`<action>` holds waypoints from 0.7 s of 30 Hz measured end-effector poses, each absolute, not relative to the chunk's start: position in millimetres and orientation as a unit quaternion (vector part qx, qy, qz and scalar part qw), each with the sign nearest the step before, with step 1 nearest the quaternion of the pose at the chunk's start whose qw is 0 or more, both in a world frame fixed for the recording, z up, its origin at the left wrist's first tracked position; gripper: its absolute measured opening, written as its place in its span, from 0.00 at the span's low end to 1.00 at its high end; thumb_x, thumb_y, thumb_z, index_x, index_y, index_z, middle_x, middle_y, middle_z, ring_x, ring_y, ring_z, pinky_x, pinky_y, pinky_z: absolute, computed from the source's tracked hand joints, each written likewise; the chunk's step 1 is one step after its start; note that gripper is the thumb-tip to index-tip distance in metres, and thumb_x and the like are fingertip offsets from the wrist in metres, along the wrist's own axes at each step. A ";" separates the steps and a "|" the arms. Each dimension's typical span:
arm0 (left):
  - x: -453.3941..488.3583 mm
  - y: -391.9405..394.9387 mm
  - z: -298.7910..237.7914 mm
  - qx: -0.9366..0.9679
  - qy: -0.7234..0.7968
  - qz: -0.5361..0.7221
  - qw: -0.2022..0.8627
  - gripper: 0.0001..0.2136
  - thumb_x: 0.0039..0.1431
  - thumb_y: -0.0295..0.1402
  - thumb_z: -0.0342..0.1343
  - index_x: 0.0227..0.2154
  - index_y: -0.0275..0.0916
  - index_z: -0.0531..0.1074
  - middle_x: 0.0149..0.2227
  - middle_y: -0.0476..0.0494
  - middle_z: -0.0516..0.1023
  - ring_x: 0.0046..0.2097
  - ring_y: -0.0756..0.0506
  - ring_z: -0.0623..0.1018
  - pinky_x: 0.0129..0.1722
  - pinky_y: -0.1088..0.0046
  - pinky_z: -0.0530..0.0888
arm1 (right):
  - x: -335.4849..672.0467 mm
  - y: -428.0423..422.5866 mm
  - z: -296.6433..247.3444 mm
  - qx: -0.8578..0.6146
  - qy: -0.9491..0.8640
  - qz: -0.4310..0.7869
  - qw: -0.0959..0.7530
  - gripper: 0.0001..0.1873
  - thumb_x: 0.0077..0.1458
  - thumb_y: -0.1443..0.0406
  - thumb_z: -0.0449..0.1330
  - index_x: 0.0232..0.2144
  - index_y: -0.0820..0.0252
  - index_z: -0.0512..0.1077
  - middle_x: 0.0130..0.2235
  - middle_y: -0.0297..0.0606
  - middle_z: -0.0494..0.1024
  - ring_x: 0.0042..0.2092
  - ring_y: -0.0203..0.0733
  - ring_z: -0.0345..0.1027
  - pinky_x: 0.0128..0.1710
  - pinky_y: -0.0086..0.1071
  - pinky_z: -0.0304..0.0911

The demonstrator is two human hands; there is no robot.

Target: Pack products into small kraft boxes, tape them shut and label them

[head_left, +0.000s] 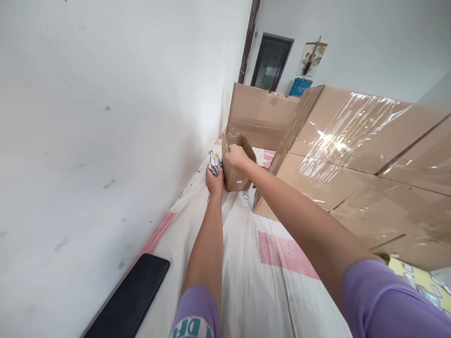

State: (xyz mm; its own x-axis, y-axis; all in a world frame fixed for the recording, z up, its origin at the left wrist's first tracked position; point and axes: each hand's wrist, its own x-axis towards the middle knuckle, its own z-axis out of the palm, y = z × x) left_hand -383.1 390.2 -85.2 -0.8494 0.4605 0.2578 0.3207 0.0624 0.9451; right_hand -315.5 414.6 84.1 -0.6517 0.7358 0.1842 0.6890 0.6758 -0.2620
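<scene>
An open-topped cardboard box (237,179) stands upright on the cloth, with a small white label low on its near side. My right hand (236,156) is closed at the box's top edge on the left; its fingertips are hidden, so whether it pinches the rim or something else I cannot make out. Just left of the box, my left hand (214,180) is wrapped round a few small silvery packets (214,163) with printed faces. The packets stick up beyond its fingers, close to the box's left side.
Large taped cardboard cartons (355,136) form a wall on the right. Behind the box stands a cardboard panel (262,112). A white wall (123,117) runs along the left. A black phone (132,295) lies near the front left on the pink-and-white cloth (250,281).
</scene>
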 end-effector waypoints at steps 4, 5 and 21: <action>-374.7 398.0 -91.0 0.304 0.685 0.660 0.052 0.25 0.68 0.39 0.53 0.64 0.40 0.59 0.60 0.35 0.73 0.56 0.42 0.76 0.56 0.60 0.74 | -303.2 396.2 73.8 -0.425 -0.886 0.043 0.179 0.29 0.65 0.52 0.53 0.59 0.67 0.63 0.53 0.58 0.78 0.53 0.61 0.74 0.52 0.48 0.68; -371.7 398.9 -91.5 0.322 0.675 0.662 0.053 0.25 0.67 0.37 0.53 0.65 0.40 0.57 0.61 0.35 0.73 0.57 0.44 0.76 0.56 0.64 0.73 | -301.0 393.5 70.6 -0.435 -0.882 0.027 0.180 0.29 0.64 0.54 0.54 0.59 0.68 0.62 0.51 0.59 0.79 0.53 0.62 0.74 0.51 0.50 0.68; -271.2 171.3 9.9 0.363 0.781 0.499 -0.092 0.34 0.64 0.36 0.52 0.71 0.41 0.50 0.63 0.32 0.72 0.59 0.32 0.76 0.56 0.51 0.73 | -166.9 284.5 120.1 -0.128 -0.948 0.177 0.233 0.32 0.65 0.59 0.51 0.69 0.61 0.53 0.47 0.44 0.81 0.47 0.54 0.75 0.42 0.39 0.67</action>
